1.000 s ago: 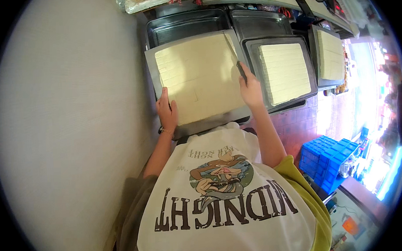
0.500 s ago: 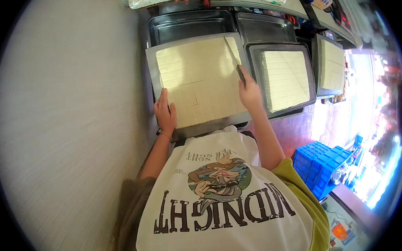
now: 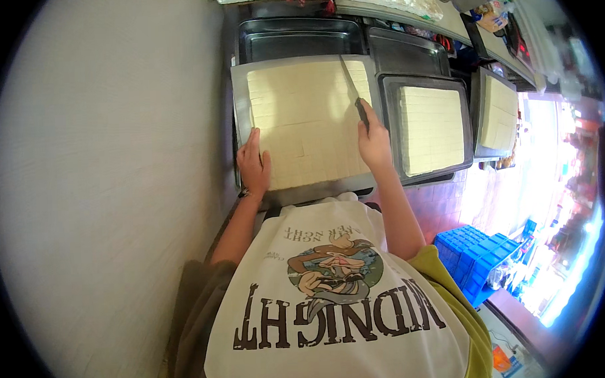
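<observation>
A wide pale yellow slab (image 3: pixel 300 122), scored with thin lines into small blocks, lies on a flat metal tray (image 3: pixel 242 91) in front of me. My right hand (image 3: pixel 375 145) is closed around the dark handle of a knife (image 3: pixel 349 79). Its blade points away from me over the slab's right part; whether the edge is in the slab I cannot tell. Along the slab's left edge rests my left hand (image 3: pixel 254 167), its fingers stretched out and holding nothing.
To the right, a dark tray (image 3: pixel 467 126) holds another scored slab (image 3: pixel 432 128), and a third slab (image 3: pixel 498 112) sits farther right. Dark baking trays (image 3: pixel 300 39) lie behind. A wall (image 3: pixel 116 182) runs close on my left. Blue crates (image 3: pixel 468 253) stand at lower right.
The knife and my right hand have moved slightly left over the slab. My left hand stays at the left edge. The whole view has shifted a little.
</observation>
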`<action>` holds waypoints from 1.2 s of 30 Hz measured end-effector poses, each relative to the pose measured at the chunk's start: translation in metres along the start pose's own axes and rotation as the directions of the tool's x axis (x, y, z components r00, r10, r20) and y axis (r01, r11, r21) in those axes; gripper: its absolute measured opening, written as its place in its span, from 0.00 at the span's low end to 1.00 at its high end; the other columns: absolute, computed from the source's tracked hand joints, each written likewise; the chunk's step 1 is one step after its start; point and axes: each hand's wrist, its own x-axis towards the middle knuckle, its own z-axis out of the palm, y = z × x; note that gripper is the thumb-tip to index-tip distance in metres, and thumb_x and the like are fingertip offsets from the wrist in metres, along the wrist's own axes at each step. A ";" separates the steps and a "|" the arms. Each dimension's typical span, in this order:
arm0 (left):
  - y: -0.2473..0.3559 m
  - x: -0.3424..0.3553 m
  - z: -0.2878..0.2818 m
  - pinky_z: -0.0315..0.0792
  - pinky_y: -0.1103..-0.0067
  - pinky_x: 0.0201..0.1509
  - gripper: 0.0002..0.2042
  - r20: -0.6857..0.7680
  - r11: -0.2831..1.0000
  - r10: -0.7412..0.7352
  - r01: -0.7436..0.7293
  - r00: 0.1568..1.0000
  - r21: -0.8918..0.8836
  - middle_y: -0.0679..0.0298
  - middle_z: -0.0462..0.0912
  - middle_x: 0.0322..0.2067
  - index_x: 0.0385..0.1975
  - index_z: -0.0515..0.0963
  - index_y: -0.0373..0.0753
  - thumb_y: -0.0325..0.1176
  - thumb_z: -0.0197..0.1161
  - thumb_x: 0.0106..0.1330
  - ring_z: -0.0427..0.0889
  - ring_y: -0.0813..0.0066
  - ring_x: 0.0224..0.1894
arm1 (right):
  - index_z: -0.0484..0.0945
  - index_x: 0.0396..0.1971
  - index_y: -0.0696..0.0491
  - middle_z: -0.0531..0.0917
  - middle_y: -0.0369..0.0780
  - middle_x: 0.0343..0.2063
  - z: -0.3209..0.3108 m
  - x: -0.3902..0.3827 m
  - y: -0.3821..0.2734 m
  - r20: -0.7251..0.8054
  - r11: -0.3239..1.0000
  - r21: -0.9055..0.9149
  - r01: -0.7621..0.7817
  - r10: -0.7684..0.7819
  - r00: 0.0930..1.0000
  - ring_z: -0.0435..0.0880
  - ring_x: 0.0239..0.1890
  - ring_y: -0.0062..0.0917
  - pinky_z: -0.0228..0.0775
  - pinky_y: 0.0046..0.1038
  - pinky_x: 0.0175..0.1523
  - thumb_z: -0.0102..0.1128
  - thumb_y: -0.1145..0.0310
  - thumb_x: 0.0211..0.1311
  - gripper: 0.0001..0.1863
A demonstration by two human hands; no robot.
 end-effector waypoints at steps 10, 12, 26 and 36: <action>0.005 0.002 0.006 0.62 0.68 0.62 0.26 -0.010 1.000 -0.021 0.021 1.000 -0.016 0.58 0.70 0.63 0.64 0.66 0.38 0.29 0.53 0.62 0.70 0.55 0.56 | 0.66 0.63 0.51 0.80 0.57 0.38 0.011 0.016 -0.021 0.074 0.999 -0.035 0.021 -0.019 0.997 0.80 0.40 0.52 0.72 0.45 0.46 0.48 0.72 0.65 0.25; 0.004 0.002 0.006 0.61 0.67 0.63 0.27 -0.012 1.000 0.003 -0.003 1.000 -0.005 0.57 0.69 0.63 0.64 0.65 0.38 0.29 0.53 0.62 0.70 0.55 0.56 | 0.66 0.64 0.51 0.80 0.57 0.38 0.011 0.017 -0.026 0.073 0.998 -0.038 0.053 -0.050 0.996 0.80 0.39 0.52 0.72 0.45 0.46 0.48 0.72 0.65 0.25; 0.006 -0.002 0.008 0.61 0.66 0.63 0.29 0.003 0.999 -0.043 0.043 0.999 0.000 0.59 0.69 0.64 0.65 0.64 0.41 0.29 0.54 0.60 0.70 0.56 0.56 | 0.68 0.63 0.50 0.80 0.59 0.31 0.009 0.023 -0.029 0.056 0.992 -0.124 -0.011 0.018 0.998 0.81 0.38 0.53 0.70 0.45 0.44 0.47 0.71 0.65 0.25; 0.004 -0.001 0.010 0.61 0.66 0.64 0.29 -0.007 0.999 -0.037 0.037 0.999 0.003 0.60 0.69 0.64 0.65 0.65 0.42 0.30 0.55 0.60 0.69 0.56 0.56 | 0.69 0.62 0.51 0.79 0.61 0.31 0.008 0.035 -0.030 0.094 0.989 -0.145 -0.015 0.029 0.995 0.80 0.38 0.55 0.70 0.47 0.43 0.47 0.70 0.64 0.24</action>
